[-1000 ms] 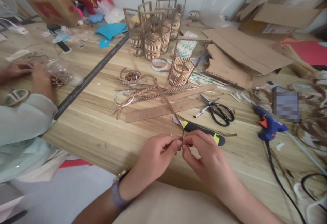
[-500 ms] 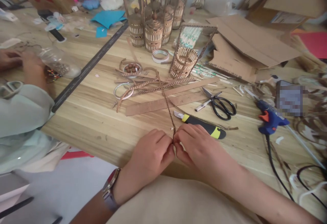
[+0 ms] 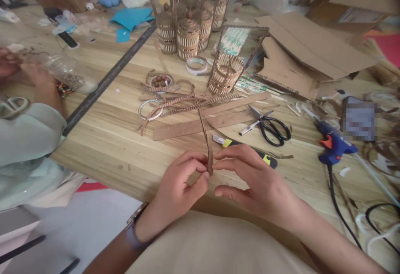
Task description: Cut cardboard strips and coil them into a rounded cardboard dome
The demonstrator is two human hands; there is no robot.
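My left hand (image 3: 186, 180) pinches the near end of a narrow brown cardboard strip (image 3: 203, 129) between thumb and fingers. The strip runs away from me over the pile of other strips. Just right of that end, my right hand (image 3: 246, 178) has its thumb and fingers apart, the fingertips close to the strip; I cannot tell if they touch it. Partly behind my right hand lies a black and yellow utility knife (image 3: 226, 142). Beyond it are black-handled scissors (image 3: 275, 131) and wide flat cardboard strips (image 3: 178, 129).
A blue glue gun (image 3: 334, 144) with its cable lies at right. An unfinished lantern-like basket (image 3: 225, 74) stands mid-table, with several finished ones (image 3: 188, 38) behind. Round beads fill a tape ring (image 3: 162, 81). Cardboard (image 3: 315, 49) covers the back right. A co-worker's sleeve (image 3: 31, 136) is at left.
My right hand has let go of the strip and spread its fingers, moving slightly right. My left hand keeps its pinch, and the strip's near end now shows between the hands.
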